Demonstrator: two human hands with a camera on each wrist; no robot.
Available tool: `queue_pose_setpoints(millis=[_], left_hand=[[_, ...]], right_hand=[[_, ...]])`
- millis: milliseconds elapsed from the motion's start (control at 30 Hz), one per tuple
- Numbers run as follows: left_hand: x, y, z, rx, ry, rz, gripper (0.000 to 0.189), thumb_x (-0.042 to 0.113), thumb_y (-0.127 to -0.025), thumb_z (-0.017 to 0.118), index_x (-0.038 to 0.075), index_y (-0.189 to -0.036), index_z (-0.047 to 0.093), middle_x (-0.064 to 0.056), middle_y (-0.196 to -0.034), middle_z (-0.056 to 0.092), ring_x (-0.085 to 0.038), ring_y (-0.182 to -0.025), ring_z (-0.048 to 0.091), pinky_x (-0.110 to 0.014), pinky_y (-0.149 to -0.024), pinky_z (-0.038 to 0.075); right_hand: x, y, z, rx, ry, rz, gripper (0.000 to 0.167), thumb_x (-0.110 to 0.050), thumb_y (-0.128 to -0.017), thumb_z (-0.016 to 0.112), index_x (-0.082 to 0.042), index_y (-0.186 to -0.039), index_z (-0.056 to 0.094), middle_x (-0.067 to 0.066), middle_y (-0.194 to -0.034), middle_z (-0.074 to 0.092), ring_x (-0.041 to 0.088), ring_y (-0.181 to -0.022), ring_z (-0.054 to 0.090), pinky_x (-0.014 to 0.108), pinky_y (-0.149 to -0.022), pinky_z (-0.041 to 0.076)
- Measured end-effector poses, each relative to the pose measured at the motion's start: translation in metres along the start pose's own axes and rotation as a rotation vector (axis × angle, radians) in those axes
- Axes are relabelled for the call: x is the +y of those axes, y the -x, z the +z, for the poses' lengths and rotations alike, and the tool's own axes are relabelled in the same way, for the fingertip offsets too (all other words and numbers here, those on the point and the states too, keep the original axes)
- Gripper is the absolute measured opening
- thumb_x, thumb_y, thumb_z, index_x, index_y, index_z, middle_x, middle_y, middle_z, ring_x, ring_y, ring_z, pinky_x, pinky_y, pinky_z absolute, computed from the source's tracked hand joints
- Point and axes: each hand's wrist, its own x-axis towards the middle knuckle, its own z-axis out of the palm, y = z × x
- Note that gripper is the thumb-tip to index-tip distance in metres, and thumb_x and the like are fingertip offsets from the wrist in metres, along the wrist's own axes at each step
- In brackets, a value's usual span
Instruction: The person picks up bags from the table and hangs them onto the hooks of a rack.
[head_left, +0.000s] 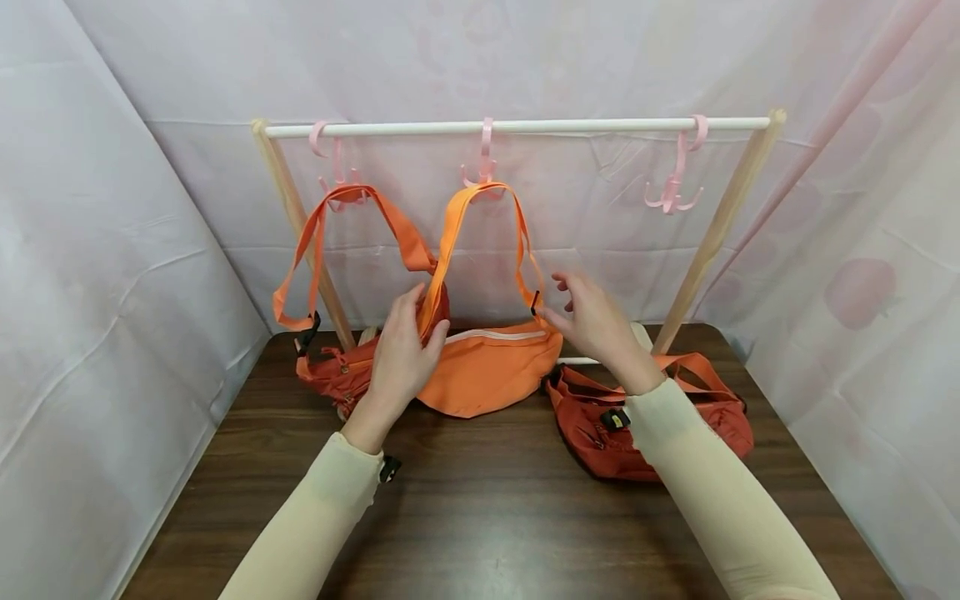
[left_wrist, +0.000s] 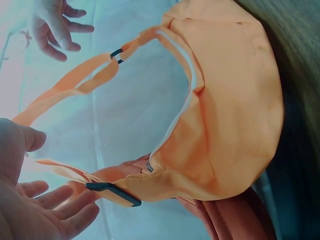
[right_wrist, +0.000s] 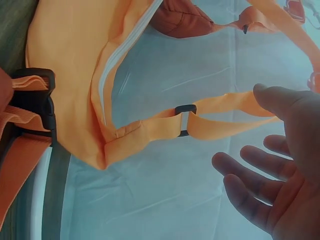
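A bright orange waist bag [head_left: 487, 379] with a white zipper hangs by its strap [head_left: 453, 218] from the middle pink hook [head_left: 487, 158], its body low over the tabletop. My left hand [head_left: 405, 354] is at the strap's left side, fingers loosely spread beside the black buckle [left_wrist: 114, 193]. On the other side, my right hand [head_left: 596, 325] has its fingers apart near the black strap slider [right_wrist: 185, 120]; the thumb tip overlaps the strap in the right wrist view. Left of it, a rust-red waist bag [head_left: 330, 375] hangs from the left hook [head_left: 337, 162], partly hidden by my left hand.
Another rust-red bag [head_left: 588, 429] lies on the dark wooden table [head_left: 480, 517] at the right, partly behind my right forearm. A white rod [head_left: 585, 127] on wooden posts [head_left: 720, 225] carries the hooks, including a right pink hook [head_left: 675, 179] with nothing on it. Pale curtains surround the table.
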Motion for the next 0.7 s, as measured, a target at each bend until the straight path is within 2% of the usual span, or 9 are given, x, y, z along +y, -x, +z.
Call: queue_pose_setpoints(millis=[200,333,567,700], left_hand=[[0.002,0.005,0.001,0.035,-0.022,0.056,0.065,0.023,-0.101,0.076,0.003,-0.155,0.047,-0.018,-0.143,0.056,-0.033,-0.127,0.059,-0.052,-0.106,0.05],[0.004,0.009,0.001,0.058,-0.026,0.097,0.062,0.021,-0.1,0.076,0.001,-0.153,0.049,-0.018,-0.142,0.056,-0.034,-0.128,0.058,-0.052,-0.108,0.049],[0.009,0.016,0.004,0.088,-0.017,0.176,0.056,0.015,-0.097,0.079,-0.001,-0.145,0.056,-0.019,-0.139,0.059,-0.036,-0.126,0.058,-0.053,-0.107,0.049],[0.012,0.019,0.007,0.07,0.005,0.213,0.053,0.014,-0.097,0.079,0.0,-0.143,0.058,-0.018,-0.139,0.059,-0.036,-0.124,0.058,-0.053,-0.106,0.048]], right_hand=[[0.002,0.016,-0.003,-0.002,0.015,-0.009,0.063,-0.038,-0.101,0.075,-0.01,-0.152,0.051,0.013,-0.137,0.062,0.03,-0.105,0.067,0.051,-0.085,0.057],[0.003,0.028,-0.005,-0.013,0.033,-0.014,0.061,-0.041,-0.103,0.072,-0.009,-0.152,0.052,0.013,-0.138,0.061,0.032,-0.109,0.067,0.052,-0.085,0.057],[0.009,0.044,-0.006,-0.003,0.119,-0.007,0.059,-0.046,-0.102,0.071,-0.012,-0.149,0.056,0.01,-0.136,0.064,0.03,-0.106,0.067,0.049,-0.078,0.057],[0.012,0.05,-0.009,-0.014,0.117,-0.008,0.059,-0.043,-0.103,0.071,-0.01,-0.15,0.056,0.013,-0.141,0.062,0.032,-0.112,0.067,0.054,-0.086,0.056]])
